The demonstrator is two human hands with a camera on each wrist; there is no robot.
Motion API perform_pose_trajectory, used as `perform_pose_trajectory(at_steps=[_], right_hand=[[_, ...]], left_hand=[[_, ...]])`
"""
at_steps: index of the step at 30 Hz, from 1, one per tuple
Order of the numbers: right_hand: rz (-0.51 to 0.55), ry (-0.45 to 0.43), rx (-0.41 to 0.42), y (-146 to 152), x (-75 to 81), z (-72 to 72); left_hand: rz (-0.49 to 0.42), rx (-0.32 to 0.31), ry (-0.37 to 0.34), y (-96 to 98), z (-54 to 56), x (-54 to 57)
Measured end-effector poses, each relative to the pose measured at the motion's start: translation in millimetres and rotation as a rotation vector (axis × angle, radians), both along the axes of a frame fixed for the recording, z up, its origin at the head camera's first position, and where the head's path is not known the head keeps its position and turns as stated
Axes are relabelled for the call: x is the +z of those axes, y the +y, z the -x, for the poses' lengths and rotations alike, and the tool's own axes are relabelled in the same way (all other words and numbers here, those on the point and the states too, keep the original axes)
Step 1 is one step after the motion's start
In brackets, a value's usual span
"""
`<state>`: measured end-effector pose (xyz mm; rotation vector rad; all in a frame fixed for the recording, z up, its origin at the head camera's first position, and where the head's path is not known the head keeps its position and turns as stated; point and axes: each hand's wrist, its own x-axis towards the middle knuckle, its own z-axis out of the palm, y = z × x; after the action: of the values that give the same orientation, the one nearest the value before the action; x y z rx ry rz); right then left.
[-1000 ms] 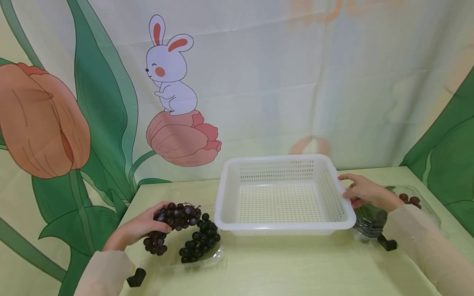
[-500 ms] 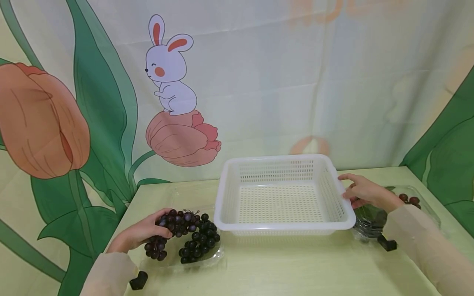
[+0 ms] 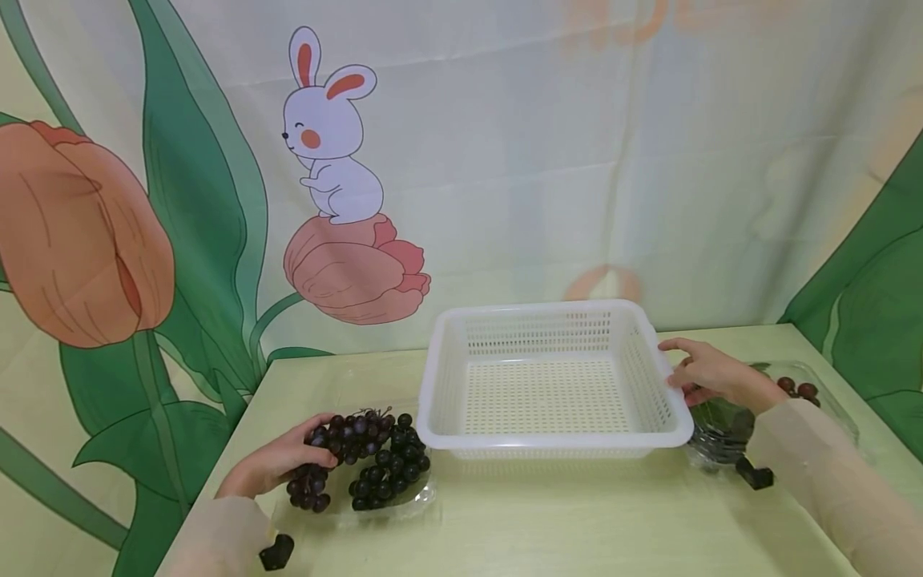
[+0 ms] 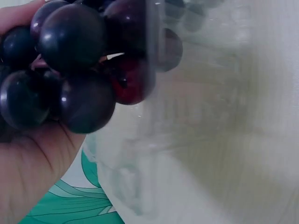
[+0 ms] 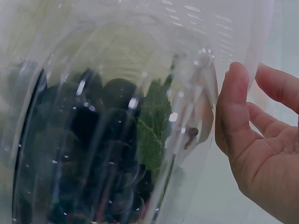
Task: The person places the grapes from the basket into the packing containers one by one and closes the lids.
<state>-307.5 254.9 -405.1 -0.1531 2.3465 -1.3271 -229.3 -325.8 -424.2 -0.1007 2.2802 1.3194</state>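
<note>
My left hand grips a bunch of dark purple grapes, which hangs over a clear plastic container at the left. A bunch of black grapes lies in that container, beside the held bunch. In the left wrist view the held grapes fill the upper left, with the thumb beneath them. On the other side, my right hand holds the right rim of a white plastic basket. Its thumb and a fingertip stand at the basket's edge in the right wrist view. The basket has nothing in it.
Behind my right forearm sits another clear container with reddish grapes showing. Close by the right hand, the right wrist view shows dark grapes and a green leaf under clear plastic. A printed curtain hangs behind the table.
My left hand has moved slightly down and to the right with the purple grapes, bringing them closer to the black bunch. The right hand and basket have stayed put.
</note>
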Motion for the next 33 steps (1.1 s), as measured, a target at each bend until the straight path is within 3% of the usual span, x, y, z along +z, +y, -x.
perform_pose_trajectory(at_steps=[11,17,33], right_hand=[[0.006,-0.003,0.001,1,0.6,-0.7],[0.012,0.002,0.008,2,0.9,-0.6],[0.019,-0.006,0.005,1,2.6,-2.4]], left_hand=[[0.002,0.073,0.020,0.4,-4.4,-17.0],[0.019,0.085,0.053,5.4,-5.8,-18.5],[0.102,0.100,0.053,13.5,-8.2,-19.5]])
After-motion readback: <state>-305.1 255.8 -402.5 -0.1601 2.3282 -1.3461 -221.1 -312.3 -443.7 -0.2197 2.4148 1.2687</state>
